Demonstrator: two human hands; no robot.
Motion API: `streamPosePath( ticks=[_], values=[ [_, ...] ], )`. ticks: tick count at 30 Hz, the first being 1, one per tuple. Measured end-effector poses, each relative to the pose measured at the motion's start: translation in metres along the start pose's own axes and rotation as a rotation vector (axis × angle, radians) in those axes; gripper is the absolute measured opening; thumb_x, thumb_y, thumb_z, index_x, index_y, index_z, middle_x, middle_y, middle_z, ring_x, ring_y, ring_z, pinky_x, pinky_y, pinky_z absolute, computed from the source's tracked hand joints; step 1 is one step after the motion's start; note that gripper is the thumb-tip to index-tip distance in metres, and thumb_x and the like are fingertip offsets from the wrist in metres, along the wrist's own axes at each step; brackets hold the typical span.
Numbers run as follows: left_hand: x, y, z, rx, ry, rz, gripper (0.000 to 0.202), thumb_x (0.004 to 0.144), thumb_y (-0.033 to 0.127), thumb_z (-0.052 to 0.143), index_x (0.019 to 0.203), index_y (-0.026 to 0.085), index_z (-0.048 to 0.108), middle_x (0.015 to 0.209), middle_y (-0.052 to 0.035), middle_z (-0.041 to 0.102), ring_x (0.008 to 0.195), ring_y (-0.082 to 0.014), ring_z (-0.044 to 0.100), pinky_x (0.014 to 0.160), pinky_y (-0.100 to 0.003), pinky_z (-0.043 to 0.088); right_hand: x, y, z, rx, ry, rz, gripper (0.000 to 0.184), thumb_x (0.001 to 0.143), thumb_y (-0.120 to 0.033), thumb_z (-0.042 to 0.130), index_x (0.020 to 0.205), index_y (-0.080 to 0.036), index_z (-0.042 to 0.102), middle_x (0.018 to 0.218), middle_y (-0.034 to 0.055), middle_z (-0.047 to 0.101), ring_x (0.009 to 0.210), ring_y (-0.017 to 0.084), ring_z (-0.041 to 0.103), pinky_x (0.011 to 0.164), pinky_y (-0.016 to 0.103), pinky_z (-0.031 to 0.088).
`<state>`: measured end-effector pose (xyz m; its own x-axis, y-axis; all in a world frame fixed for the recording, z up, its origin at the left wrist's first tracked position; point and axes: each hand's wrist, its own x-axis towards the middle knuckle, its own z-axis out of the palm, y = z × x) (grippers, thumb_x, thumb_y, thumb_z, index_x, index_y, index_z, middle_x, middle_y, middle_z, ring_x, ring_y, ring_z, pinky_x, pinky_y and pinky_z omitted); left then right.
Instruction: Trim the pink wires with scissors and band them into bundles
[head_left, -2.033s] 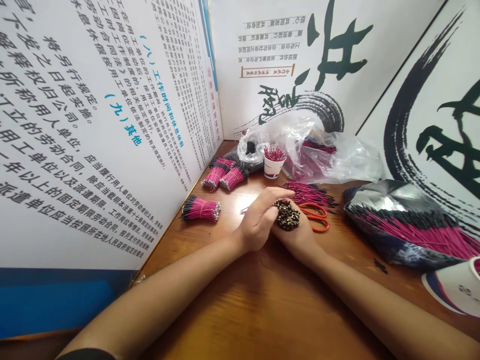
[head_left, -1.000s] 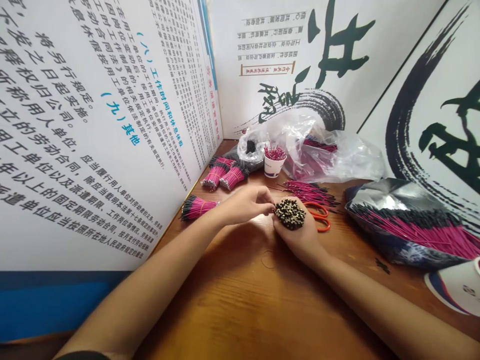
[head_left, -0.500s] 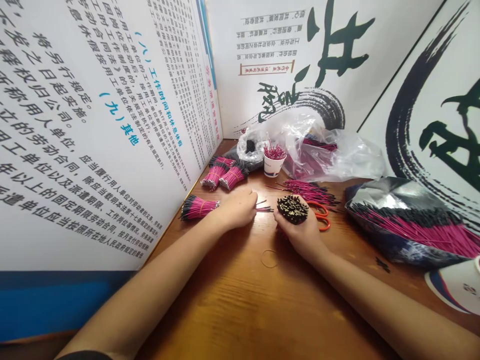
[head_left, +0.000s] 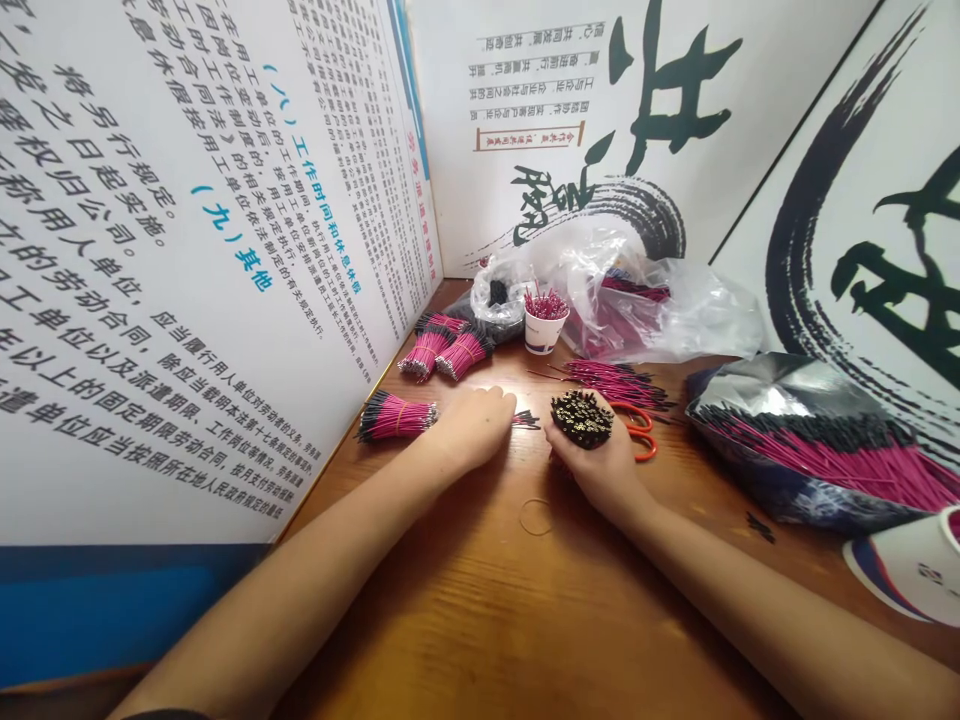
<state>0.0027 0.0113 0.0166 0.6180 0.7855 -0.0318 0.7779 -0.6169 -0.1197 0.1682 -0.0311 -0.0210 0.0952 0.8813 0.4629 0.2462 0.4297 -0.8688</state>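
Observation:
My right hand (head_left: 606,468) is wrapped around a thick bundle of wires (head_left: 581,418), whose black ends with small brassy tips face up. Just left of it, my left hand (head_left: 480,425) is closed, its fingertips hidden from view. A few black-ended wires (head_left: 527,420) stick out from it toward the bundle. Beside the left wrist lies a banded bundle of pink wires (head_left: 399,415). Orange-handled scissors (head_left: 645,445) rest partly behind my right hand, near a loose pile of pink wires (head_left: 616,384). A thin rubber band (head_left: 535,517) lies on the wooden table in front.
More banded wire bundles (head_left: 442,350) sit at the back left. A paper cup (head_left: 544,335) with wires stands beside clear plastic bags (head_left: 697,310). On the right are an open bag of pink wires (head_left: 817,450), small black pieces (head_left: 761,527) and another paper cup (head_left: 900,570). Printed panels (head_left: 225,300) border the table.
The wires at my left hand show less of their length and lie closer together. My right hand keeps its hold on the bundle. The whole view has shifted slightly.

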Motion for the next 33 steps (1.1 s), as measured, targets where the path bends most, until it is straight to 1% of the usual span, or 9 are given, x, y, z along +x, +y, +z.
streamPosePath(
  ticks=[4, 8, 11, 14, 20, 26, 33],
  values=[
    [-0.002, 0.004, -0.007, 0.012, -0.017, -0.028, 0.027, 0.092, 0.007, 0.037, 0.098, 0.008, 0.064, 0.100, -0.0167, 0.068, 0.092, -0.0302, 0.068, 0.079, -0.041, 0.054, -0.001, 0.002, 0.000, 0.001, -0.004, 0.002, 0.018, 0.078, -0.028, 0.068, 0.082, -0.022, 0.051, 0.076, 0.0008, 0.060, 0.069, 0.018, 0.056, 0.067, 0.031, 0.049],
    [0.001, 0.005, 0.000, 0.002, 0.008, -0.023, 0.026, 0.092, 0.009, 0.039, 0.098, 0.007, 0.064, 0.101, -0.0174, 0.068, 0.094, -0.0292, 0.067, 0.081, -0.041, 0.054, -0.001, 0.005, 0.000, -0.010, -0.007, 0.005, 0.018, 0.078, -0.028, 0.069, 0.084, -0.022, 0.053, 0.081, 0.0016, 0.062, 0.074, 0.018, 0.058, 0.071, 0.032, 0.050],
    [0.003, 0.002, 0.008, -0.004, 0.018, -0.035, 0.026, 0.092, 0.009, 0.038, 0.100, 0.007, 0.063, 0.101, -0.0177, 0.067, 0.095, -0.0287, 0.066, 0.081, -0.040, 0.054, -0.002, 0.005, 0.001, -0.010, -0.005, 0.008, 0.019, 0.078, -0.028, 0.069, 0.084, -0.022, 0.053, 0.080, 0.0018, 0.062, 0.073, 0.019, 0.058, 0.070, 0.033, 0.050],
    [0.005, -0.002, 0.013, -0.012, 0.019, -0.041, 0.026, 0.091, 0.009, 0.038, 0.100, 0.006, 0.063, 0.101, -0.0179, 0.068, 0.095, -0.0290, 0.066, 0.083, -0.041, 0.053, -0.002, 0.004, 0.001, -0.019, -0.004, 0.003, 0.019, 0.077, -0.029, 0.069, 0.083, -0.022, 0.052, 0.078, 0.0016, 0.061, 0.072, 0.019, 0.057, 0.068, 0.033, 0.050],
    [0.006, -0.003, 0.011, -0.020, 0.021, -0.043, 0.026, 0.093, 0.012, 0.037, 0.100, 0.007, 0.062, 0.099, -0.0174, 0.068, 0.095, -0.0301, 0.067, 0.083, -0.043, 0.053, -0.001, 0.003, 0.001, -0.010, -0.014, 0.001, 0.018, 0.078, -0.028, 0.069, 0.082, -0.022, 0.051, 0.077, 0.0009, 0.060, 0.071, 0.018, 0.056, 0.067, 0.032, 0.049],
    [0.004, -0.001, 0.007, -0.033, -0.008, -0.048, 0.028, 0.095, 0.010, 0.034, 0.103, 0.008, 0.060, 0.103, -0.0169, 0.067, 0.095, -0.0288, 0.067, 0.080, -0.040, 0.054, -0.001, 0.004, 0.001, 0.001, -0.017, 0.008, 0.019, 0.077, -0.026, 0.069, 0.083, -0.022, 0.052, 0.078, 0.0007, 0.060, 0.072, 0.018, 0.057, 0.069, 0.032, 0.048],
    [0.010, -0.007, 0.017, -0.089, 0.006, -0.073, 0.025, 0.094, 0.012, 0.036, 0.102, 0.008, 0.059, 0.104, -0.0166, 0.068, 0.098, -0.0271, 0.065, 0.086, -0.039, 0.052, -0.001, 0.004, 0.000, 0.016, -0.022, 0.019, 0.019, 0.077, -0.026, 0.069, 0.084, -0.022, 0.053, 0.079, 0.0009, 0.060, 0.071, 0.018, 0.057, 0.068, 0.031, 0.048]
  ],
)
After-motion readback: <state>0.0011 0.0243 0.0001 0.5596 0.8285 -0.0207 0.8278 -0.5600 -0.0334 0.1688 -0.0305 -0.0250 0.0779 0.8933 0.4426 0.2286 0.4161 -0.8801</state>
